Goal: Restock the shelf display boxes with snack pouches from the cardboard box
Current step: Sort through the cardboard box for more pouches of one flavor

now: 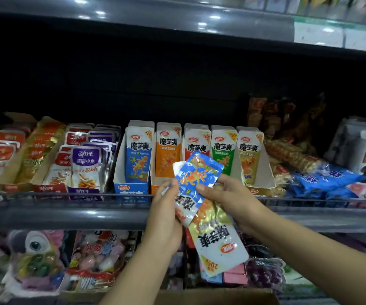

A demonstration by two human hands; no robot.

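At the bottom edge, nearest the camera, the top flap of the cardboard box (213, 297) shows; what it holds is out of view. Above it both hands are busy with pouches. The left hand (166, 212) pinches the blue pouch (196, 179) at its left edge, thumb on the front. The right hand (228, 199) has its grip closed on a small stack, thumb pressing the blue pouch's lower right, with the gold pouch (215, 241) hanging upside down beneath it. The gold pouch reads 魔芋爽 with a red oval 卫龙 logo and a "20%" corner flash, all inverted.

Just behind the hands, past the shelf rail (67, 208), stands a row of 5 display boxes: blue (131, 188), orange (169, 150), red (196, 142), green (222, 148) and gold (250, 155). Each front pouch carries 卫龙, 魔芋爽 and a 20% flash. All 5 look fairly full at the front, so I judge restocking well along; the pouches in hand are not yet sorted into their matching boxes, and whether more wait in the carton cannot be told.

To the left, the purple pouches (86, 166) read 劲仔 and 深海小鱼, beside red-and-white ones of the same brand. Farther right lie loose blue bags (329, 177), writing too blurred to read.
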